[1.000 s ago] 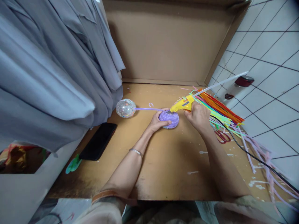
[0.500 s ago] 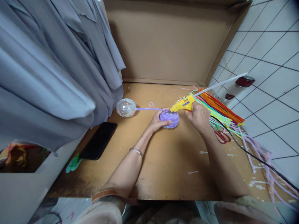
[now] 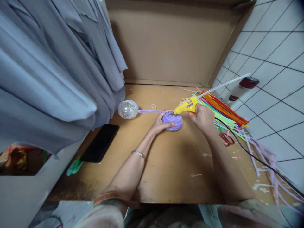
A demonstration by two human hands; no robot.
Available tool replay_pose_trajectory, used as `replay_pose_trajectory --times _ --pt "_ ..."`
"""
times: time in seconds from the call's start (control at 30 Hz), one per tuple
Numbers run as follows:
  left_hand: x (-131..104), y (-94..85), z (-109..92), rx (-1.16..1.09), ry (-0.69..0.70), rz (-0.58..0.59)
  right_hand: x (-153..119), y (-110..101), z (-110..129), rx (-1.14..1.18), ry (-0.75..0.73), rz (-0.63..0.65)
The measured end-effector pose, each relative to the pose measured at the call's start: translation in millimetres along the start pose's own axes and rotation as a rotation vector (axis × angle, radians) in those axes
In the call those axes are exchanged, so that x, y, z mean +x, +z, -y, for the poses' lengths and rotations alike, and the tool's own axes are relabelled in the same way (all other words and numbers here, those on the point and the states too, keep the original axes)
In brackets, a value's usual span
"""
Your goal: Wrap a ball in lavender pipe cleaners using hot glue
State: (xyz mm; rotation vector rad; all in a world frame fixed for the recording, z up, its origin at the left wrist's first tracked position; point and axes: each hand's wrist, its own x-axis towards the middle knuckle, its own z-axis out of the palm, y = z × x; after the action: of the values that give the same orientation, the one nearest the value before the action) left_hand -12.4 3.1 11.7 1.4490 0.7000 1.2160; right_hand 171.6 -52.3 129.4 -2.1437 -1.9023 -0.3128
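Curling round the left side of the purple ball (image 3: 175,123), the left hand (image 3: 159,124) in the head view has hold of it, thumb across the front, fingers mostly hidden behind, spread only as far as its girth. The right hand (image 3: 203,117) stands off to the right of the purple ball, its fingers closed round the handle of a yellow glue gun (image 3: 185,106); whether the trigger is pressed, I cannot tell. The gun's long axis slants down to the upper rim of the purple ball, so the left hand is nearer, touching it. The purple ball looks round, with no clear long axis, ridged with tightly wound rings. From its top a purple strip (image 3: 152,111) runs straight left towards a clear ball (image 3: 128,109); red scissors (image 3: 227,139) lie to its right
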Motion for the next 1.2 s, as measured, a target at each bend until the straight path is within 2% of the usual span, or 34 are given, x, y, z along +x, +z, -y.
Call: replay_pose_trajectory --times 0.73,0.9,1.0,1.1,1.2 --pt "-1.0 0.5 -2.3 -0.012 -0.009 0.003 0.3 5.9 -1.1 -0.004 0.033 0.017" --pt "-1.1 0.6 -2.0 -0.007 -0.011 0.005 7.2 7.7 -8.5 0.045 0.099 0.043" --pt "-0.9 0.6 -0.6 -0.010 -0.010 0.003 16.5 17.4 -19.4 0.132 0.161 0.021" --pt "-0.6 0.1 0.8 0.005 0.001 -0.013 23.8 36.4 -32.6 0.183 0.251 0.002" --pt "-0.4 -0.9 2.0 0.012 0.002 -0.015 24.6 58.4 -43.9 0.155 0.337 0.071"
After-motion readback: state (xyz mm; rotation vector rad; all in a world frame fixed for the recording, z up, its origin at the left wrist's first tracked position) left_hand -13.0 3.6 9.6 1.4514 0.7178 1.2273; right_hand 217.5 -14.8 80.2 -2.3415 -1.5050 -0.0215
